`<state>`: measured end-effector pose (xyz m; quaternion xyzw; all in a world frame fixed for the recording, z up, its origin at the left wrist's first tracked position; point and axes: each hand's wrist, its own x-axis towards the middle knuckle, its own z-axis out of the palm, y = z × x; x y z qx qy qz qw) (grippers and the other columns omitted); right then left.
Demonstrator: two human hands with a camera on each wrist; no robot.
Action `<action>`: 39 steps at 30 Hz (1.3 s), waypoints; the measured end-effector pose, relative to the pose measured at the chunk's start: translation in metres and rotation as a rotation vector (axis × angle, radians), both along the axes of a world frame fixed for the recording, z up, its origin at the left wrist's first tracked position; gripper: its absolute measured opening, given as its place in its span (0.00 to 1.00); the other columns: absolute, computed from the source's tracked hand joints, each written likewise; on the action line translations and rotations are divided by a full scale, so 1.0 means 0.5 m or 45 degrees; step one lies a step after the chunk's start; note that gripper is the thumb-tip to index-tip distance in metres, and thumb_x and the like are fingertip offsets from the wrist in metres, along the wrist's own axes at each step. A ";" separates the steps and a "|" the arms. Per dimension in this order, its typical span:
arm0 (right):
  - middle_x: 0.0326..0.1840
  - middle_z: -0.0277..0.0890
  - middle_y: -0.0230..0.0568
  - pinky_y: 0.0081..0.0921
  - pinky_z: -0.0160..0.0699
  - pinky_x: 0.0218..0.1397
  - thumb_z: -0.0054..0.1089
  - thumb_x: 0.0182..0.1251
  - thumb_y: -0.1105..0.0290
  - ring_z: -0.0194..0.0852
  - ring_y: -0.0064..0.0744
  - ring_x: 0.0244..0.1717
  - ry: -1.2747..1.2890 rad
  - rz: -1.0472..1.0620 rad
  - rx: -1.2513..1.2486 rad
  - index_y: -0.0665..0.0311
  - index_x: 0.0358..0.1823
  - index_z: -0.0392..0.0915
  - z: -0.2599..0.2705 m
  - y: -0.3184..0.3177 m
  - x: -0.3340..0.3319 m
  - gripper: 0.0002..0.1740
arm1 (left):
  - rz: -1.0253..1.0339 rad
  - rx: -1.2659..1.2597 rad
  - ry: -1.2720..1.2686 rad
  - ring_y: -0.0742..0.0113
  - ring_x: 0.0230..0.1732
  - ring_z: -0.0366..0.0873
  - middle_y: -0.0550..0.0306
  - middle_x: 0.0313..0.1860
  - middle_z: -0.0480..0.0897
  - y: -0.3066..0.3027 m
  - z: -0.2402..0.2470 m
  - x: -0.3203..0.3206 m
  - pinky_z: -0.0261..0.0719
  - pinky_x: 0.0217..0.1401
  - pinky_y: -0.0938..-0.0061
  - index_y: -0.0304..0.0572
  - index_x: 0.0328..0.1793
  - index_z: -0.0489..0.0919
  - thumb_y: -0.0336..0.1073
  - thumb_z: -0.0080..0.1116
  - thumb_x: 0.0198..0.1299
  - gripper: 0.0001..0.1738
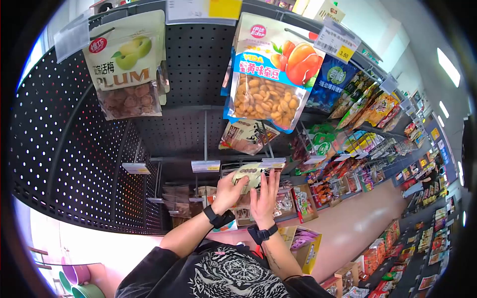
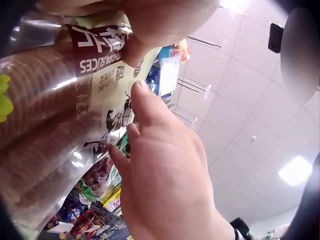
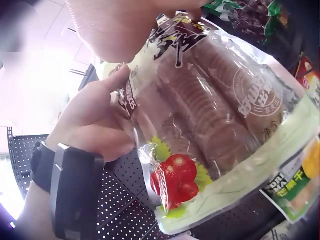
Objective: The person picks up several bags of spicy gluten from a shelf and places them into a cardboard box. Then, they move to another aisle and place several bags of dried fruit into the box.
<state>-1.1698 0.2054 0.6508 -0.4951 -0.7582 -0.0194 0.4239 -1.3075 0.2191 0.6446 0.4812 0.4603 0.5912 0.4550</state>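
Note:
Both hands hold a clear-fronted bag of hawthorn slices in front of the lower shelf hooks. Stacked brown rounds show through the bag, with red fruit printed at one corner. My left hand grips one edge, its thumb across the pale printed panel; in the right wrist view the left hand wraps that side. My right hand holds the opposite edge, fingers extended upward along it. The left wrist view shows the right hand at the bag's edge, its fingers partly hidden behind it.
Above hang a plum bag and a bag of yellow beans. Another pale bag hangs just above the hands. A black perforated panel stands at left. A yellow carton sits low right, beside the aisle floor.

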 end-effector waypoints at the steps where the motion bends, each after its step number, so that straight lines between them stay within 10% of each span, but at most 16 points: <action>1: 0.76 0.49 0.57 0.54 0.47 0.75 0.56 0.66 0.66 0.41 0.67 0.76 -0.007 -0.003 0.016 0.67 0.66 0.65 0.008 0.008 -0.004 0.28 | 0.007 0.038 0.055 0.64 0.39 0.83 0.46 0.39 0.85 0.000 0.010 0.000 0.78 0.42 0.72 0.35 0.51 0.80 0.39 0.59 0.63 0.16; 6: 0.78 0.42 0.58 0.55 0.43 0.75 0.50 0.69 0.65 0.34 0.67 0.78 -0.053 -0.040 0.163 0.68 0.71 0.57 0.005 0.035 -0.008 0.31 | 0.068 0.122 0.075 0.61 0.35 0.83 0.45 0.35 0.85 0.010 0.043 0.007 0.77 0.39 0.69 0.37 0.49 0.80 0.40 0.60 0.62 0.16; 14: 0.63 0.62 0.59 0.60 0.48 0.70 0.55 0.65 0.63 0.46 0.70 0.72 -0.178 -0.079 0.161 0.69 0.56 0.70 0.056 0.051 -0.031 0.22 | 0.042 0.043 0.052 0.72 0.33 0.78 0.54 0.31 0.84 0.013 0.071 -0.001 0.76 0.38 0.74 0.38 0.49 0.81 0.38 0.58 0.64 0.13; 19: 0.73 0.55 0.53 0.58 0.43 0.74 0.55 0.64 0.62 0.46 0.63 0.74 -0.211 -0.084 0.097 0.58 0.68 0.66 0.051 0.104 -0.037 0.30 | 0.001 0.100 -0.242 0.77 0.39 0.77 0.58 0.39 0.85 0.073 0.050 0.001 0.77 0.44 0.77 0.33 0.51 0.79 0.34 0.56 0.66 0.13; 25: 0.69 0.61 0.54 0.51 0.62 0.67 0.55 0.64 0.65 0.58 0.61 0.68 -0.131 0.216 -0.040 0.58 0.62 0.72 0.030 0.198 -0.034 0.24 | 0.193 0.018 -0.069 0.75 0.34 0.78 0.58 0.38 0.84 0.241 0.036 -0.038 0.76 0.37 0.77 0.32 0.48 0.79 0.36 0.58 0.65 0.13; 32: 0.46 0.80 0.50 0.37 0.77 0.52 0.57 0.64 0.64 0.79 0.48 0.49 0.188 0.483 -0.704 0.63 0.53 0.77 -0.131 -0.023 0.214 0.18 | 0.266 0.149 0.204 0.71 0.40 0.77 0.57 0.41 0.81 0.231 -0.024 -0.074 0.76 0.47 0.76 0.34 0.52 0.77 0.30 0.57 0.63 0.12; 36: 0.41 0.82 0.50 0.32 0.81 0.46 0.59 0.61 0.67 0.83 0.43 0.42 0.545 -0.080 -1.059 0.64 0.49 0.80 -0.337 -0.221 0.485 0.16 | 0.413 0.212 0.358 0.61 0.59 0.73 0.46 0.59 0.75 0.108 -0.100 -0.086 0.67 0.66 0.70 0.28 0.62 0.69 0.25 0.53 0.65 0.20; 39: 0.42 0.82 0.47 0.38 0.79 0.50 0.57 0.60 0.65 0.81 0.49 0.43 0.275 -0.649 -1.061 0.60 0.44 0.83 -0.412 -0.370 0.655 0.14 | -0.132 -0.040 0.505 0.75 0.41 0.73 0.59 0.42 0.78 -0.013 -0.105 -0.022 0.71 0.45 0.81 0.36 0.49 0.75 0.30 0.51 0.67 0.08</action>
